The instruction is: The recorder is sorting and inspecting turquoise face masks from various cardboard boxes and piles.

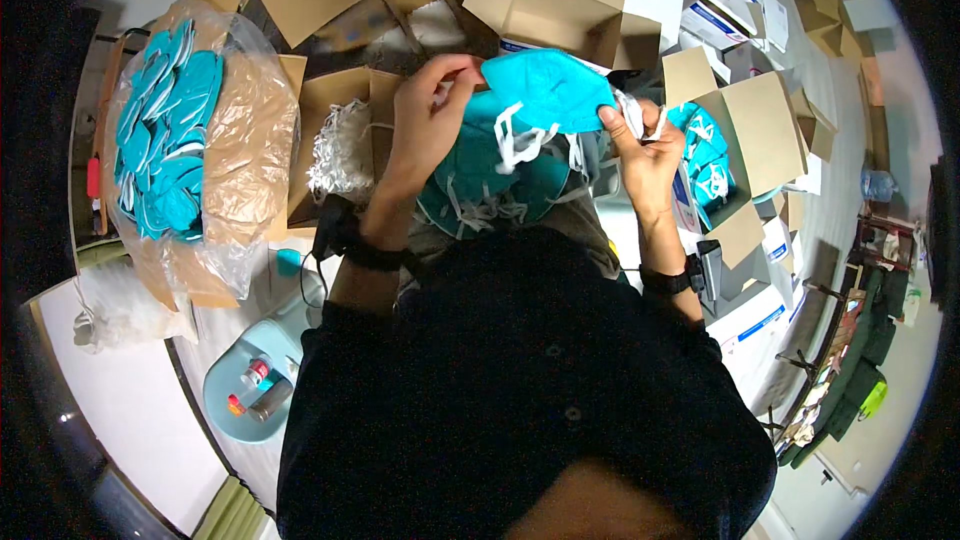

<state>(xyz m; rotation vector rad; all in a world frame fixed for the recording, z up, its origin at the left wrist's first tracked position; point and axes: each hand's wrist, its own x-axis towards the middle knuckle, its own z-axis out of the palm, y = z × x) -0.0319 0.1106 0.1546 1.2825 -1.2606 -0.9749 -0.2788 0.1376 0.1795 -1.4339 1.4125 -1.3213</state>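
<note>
A teal face mask point(545, 85) with white straps is stretched between my two hands above my lap. The thumb and fingers of my left hand point(425, 125) are pinched together at its left edge. My right hand point(652, 162) grips the right edge, thumb on the front, with white strap loops around the fingers. Under it, more teal masks point(480, 175) lie in my lap, their straps hanging loose. To the right, an open carton holds several teal masks point(708, 165). Left of my left hand stands a small carton full of white straps point(343, 155).
At the left, a clear plastic bag point(250, 130) in a carton holds many loose teal masks point(165, 140). Open cardboard boxes point(560, 15) crowd the far side. A light blue stool point(235, 380) with bottles on it stands at the lower left. White boxes point(750, 320) are stacked right.
</note>
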